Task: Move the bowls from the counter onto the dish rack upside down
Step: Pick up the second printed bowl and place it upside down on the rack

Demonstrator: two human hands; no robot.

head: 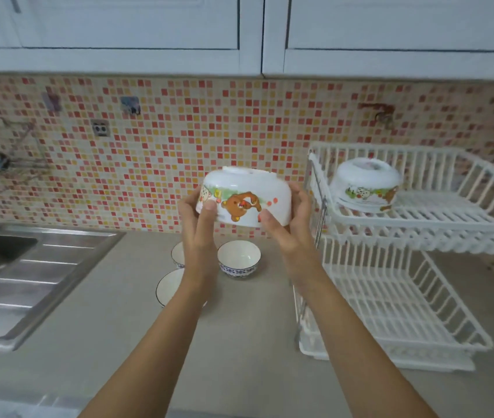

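Observation:
A white bowl with a brown bear print (244, 193) is held upside down in the air above the counter, just left of the dish rack. My left hand (199, 220) grips its left side and my right hand (288, 215) grips its right side. A second bear-print bowl (366, 184) lies upside down on the top tier of the white two-tier dish rack (438, 215). Three bowls stand upright on the counter below my hands: a blue-patterned one (239, 262), another (178, 254) partly hidden by my left wrist, and a wider dark-rimmed one (168, 286).
A steel sink with a ribbed drainboard (19, 276) fills the left side. The rack's lower tier (390, 300) holds nothing. White wall cabinets (239, 31) hang overhead, and several hooks stick to the mosaic-tiled wall (179, 122).

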